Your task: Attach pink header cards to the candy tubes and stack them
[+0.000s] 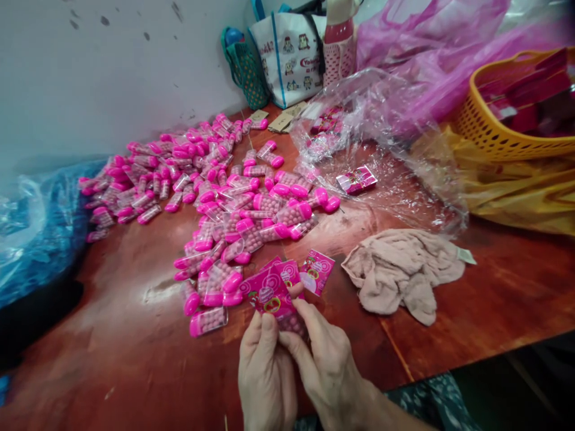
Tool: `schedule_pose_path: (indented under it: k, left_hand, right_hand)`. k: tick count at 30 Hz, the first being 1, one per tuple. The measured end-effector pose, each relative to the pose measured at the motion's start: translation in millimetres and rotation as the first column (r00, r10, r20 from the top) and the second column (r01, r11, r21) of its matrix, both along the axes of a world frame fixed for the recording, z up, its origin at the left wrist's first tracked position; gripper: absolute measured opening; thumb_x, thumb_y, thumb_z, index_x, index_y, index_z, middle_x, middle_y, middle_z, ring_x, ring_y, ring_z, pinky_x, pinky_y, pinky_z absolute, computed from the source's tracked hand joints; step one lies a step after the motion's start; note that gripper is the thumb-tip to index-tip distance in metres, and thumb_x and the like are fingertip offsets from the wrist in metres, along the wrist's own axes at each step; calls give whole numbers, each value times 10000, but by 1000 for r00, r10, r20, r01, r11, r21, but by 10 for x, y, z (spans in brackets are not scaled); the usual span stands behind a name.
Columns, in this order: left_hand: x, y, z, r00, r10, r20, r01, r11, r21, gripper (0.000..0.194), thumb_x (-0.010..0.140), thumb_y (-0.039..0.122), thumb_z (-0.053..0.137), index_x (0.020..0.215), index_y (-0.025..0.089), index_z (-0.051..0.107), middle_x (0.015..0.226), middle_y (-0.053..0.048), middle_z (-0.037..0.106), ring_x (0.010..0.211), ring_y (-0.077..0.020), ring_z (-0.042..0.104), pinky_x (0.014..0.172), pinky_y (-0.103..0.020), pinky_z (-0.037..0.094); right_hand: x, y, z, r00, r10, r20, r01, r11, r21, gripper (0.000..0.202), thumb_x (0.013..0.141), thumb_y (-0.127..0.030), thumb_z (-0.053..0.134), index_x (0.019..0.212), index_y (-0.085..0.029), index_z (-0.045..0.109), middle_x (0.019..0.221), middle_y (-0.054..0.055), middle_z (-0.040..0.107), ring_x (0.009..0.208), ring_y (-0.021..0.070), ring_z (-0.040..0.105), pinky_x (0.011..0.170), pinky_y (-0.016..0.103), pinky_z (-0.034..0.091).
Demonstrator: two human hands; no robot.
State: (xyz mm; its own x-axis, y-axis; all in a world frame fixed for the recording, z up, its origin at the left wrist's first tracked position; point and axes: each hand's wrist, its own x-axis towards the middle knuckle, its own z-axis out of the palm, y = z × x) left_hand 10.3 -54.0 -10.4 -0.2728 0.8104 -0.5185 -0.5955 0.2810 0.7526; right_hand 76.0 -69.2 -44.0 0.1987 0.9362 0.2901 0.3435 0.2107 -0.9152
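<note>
My left hand (266,371) is closed, its thumb and fingertips pinching the lower edge of a pink printed label (269,293). My right hand (330,356) is closed beside it, index finger at the label's right side and thumb pointing towards the left hand. Between the fingers shows part of a clear candy bottle (294,324) with pink balls inside; its rest is hidden by the hands and label. Another pink label (317,272) lies flat just beyond. In front of the hands is a heap of small candy bottles (260,227) with bright pink caps.
A crumpled beige cloth (404,272) lies at right. Behind it are clear plastic wrap (404,173), a bundle of labels (357,179) and a yellow basket (503,134). A white bag (291,60) and a pink bottle (339,54) stand at the back. Blue plastic (45,221) is at left.
</note>
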Motion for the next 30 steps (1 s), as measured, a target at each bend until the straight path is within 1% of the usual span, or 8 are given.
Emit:
schedule_pose_path:
  k: [4, 9, 14, 17, 20, 23, 27, 30]
  left_hand:
    - [-18, 29, -53, 1000, 24, 8, -23, 999, -22, 183, 546, 216, 806, 631, 137, 664, 603, -15, 659, 574, -112, 611, 597, -212, 529]
    - [-55, 82, -105, 998, 13, 62, -9, 998, -61, 128, 626, 203, 751, 675, 139, 651, 632, -9, 652, 553, -101, 597, 556, -193, 515]
    - [-50, 92, -87, 992, -123, -14, 123, 992, 0, 138, 697, 264, 704, 735, 138, 663, 613, 0, 631, 483, -80, 538, 515, -200, 501]
    - [-89, 66, -115, 979, -112, -171, 122, 991, 49, 114, 673, 219, 729, 756, 165, 672, 623, 24, 645, 470, -61, 522, 513, -181, 488]
    - [-155, 34, -176, 940, -97, -327, 122, 991, 59, 145, 656, 220, 745, 783, 178, 689, 674, 14, 676, 550, -86, 574, 530, -174, 487]
    - [-169, 14, -206, 919, -100, -382, 132, 989, 60, 121, 679, 244, 729, 774, 178, 691, 683, 6, 682, 581, -93, 589, 545, -167, 485]
    - [-90, 16, -151, 967, -131, -219, 144, 988, 47, 158, 677, 284, 729, 807, 203, 693, 582, 33, 641, 431, -57, 519, 509, -176, 490]
    - [-58, 46, -106, 978, -177, -115, 179, 984, 10, 202, 644, 229, 751, 835, 189, 698, 669, -6, 682, 472, -76, 567, 548, -198, 514]
  right_hand:
    - [1, 16, -22, 987, 48, -154, -82, 972, -221, 170, 846, -242, 528, 981, -143, 554, 797, 81, 699, 689, 216, 678, 598, 271, 536]
    - [81, 68, 5, 917, 110, -384, -277, 869, -411, 125, 817, -293, 586, 827, -171, 562, 695, 22, 643, 627, 162, 618, 553, 228, 473]
    - [146, 107, 44, 771, 108, -628, -437, 806, -399, 281, 879, -412, 487, 753, -165, 535, 569, -37, 521, 437, 75, 478, 444, 190, 391]
    - [155, 115, 28, 677, 70, -733, -487, 790, -374, 313, 864, -451, 498, 769, -155, 526, 591, -32, 540, 376, 48, 445, 374, 166, 351]
    - [156, 110, 7, 637, 73, -768, -533, 762, -369, 327, 855, -464, 508, 772, -148, 529, 567, -32, 547, 328, 36, 428, 328, 150, 312]
    - [148, 88, 15, 668, 76, -741, -514, 767, -385, 327, 860, -464, 499, 777, -151, 540, 565, -34, 540, 333, 37, 434, 329, 145, 316]
    - [152, 65, 59, 813, 116, -571, -398, 827, -398, 276, 862, -425, 516, 788, -161, 554, 518, -52, 500, 349, 53, 443, 345, 150, 340]
    - [195, 78, 81, 919, 201, -339, -311, 898, -311, 264, 913, -351, 443, 811, -154, 586, 520, -28, 526, 379, 83, 484, 370, 172, 377]
